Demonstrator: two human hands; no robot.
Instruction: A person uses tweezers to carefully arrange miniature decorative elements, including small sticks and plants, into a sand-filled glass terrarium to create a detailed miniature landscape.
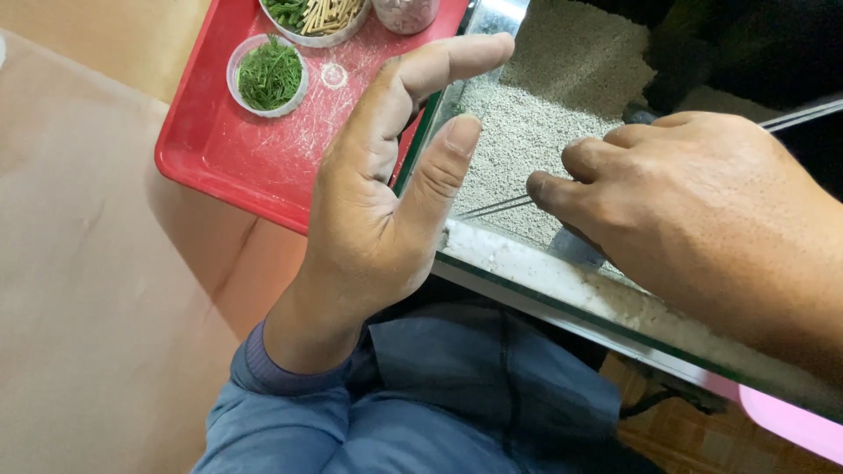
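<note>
My left hand [378,202] is open, its palm and fingers pressed flat against the outside of the left wall of a glass tank [527,263]. The tank holds pale gravel [544,96]. My right hand [694,211] reaches over the front rim into the tank, its fingers closed on a thin metal tool [496,207], likely long tweezers, whose tip lies low over the gravel.
A red tray [255,158] sits left of the tank with a small round cup of green plant cuttings [269,75], a dish of pale stems [320,16] and a jar [406,12]. A pink object [790,421] lies at the lower right.
</note>
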